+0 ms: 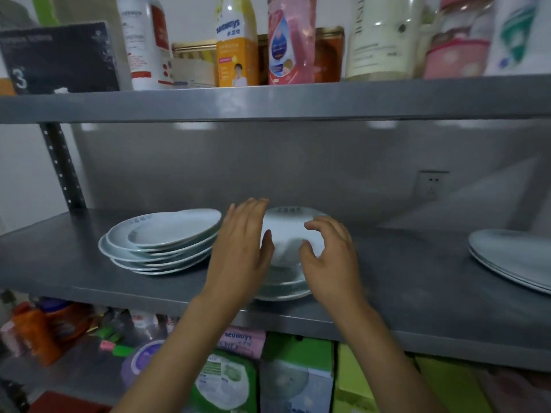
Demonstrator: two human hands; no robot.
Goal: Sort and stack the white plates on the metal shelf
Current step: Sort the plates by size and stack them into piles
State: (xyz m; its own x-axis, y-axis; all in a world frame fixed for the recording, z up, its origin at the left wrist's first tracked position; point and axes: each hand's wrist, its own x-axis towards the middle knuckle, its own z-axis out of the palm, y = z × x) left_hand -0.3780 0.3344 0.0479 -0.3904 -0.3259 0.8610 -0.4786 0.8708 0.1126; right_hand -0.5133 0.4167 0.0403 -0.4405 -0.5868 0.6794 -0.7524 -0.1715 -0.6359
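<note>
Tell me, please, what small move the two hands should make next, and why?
Probably close both hands on the bowl: the left hand and right hand flank it, fingers spread, neither clearly gripping, and it sits atop the middle plates.

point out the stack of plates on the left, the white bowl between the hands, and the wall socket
stack of plates (pixel 167 234), head view, inside of the top plate.
white bowl (pixel 286 231), head view, its side wall.
wall socket (pixel 431 185), head view, middle of its faceplate.
</note>
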